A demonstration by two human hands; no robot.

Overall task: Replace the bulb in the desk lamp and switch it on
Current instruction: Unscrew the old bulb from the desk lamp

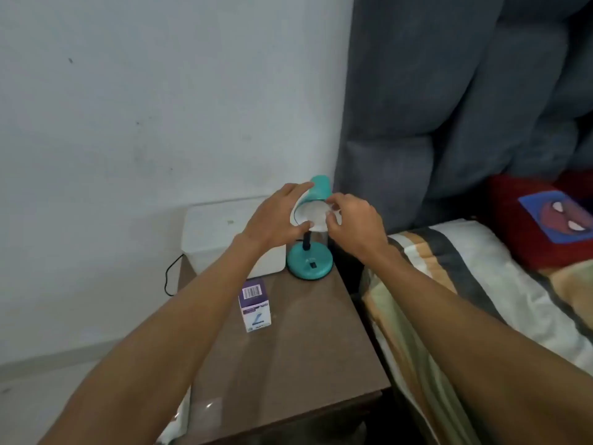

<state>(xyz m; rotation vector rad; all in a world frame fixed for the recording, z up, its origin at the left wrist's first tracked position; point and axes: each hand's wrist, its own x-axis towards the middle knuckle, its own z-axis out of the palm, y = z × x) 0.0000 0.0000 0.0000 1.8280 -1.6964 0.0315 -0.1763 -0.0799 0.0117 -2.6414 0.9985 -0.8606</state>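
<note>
A small teal desk lamp stands at the back right corner of the brown bedside table (288, 364), on its round base (309, 263). Its teal shade (317, 191) is tilted so the white inside (313, 215) faces me. My left hand (276, 216) grips the shade from the left, fingers over its top and thumb under its rim. My right hand (353, 221) reaches into the shade's mouth from the right, fingertips curled at the rim; the bulb itself is hidden behind them. A purple and white bulb box (254, 305) stands upright on the table, in front of the lamp.
A white box-shaped device (218, 232) sits at the back left of the table, with a black cable (170, 274) hanging down behind it. A bed with a striped pillow (465, 284), a red cushion (542, 220) and a grey padded headboard (449, 91) lies close on the right.
</note>
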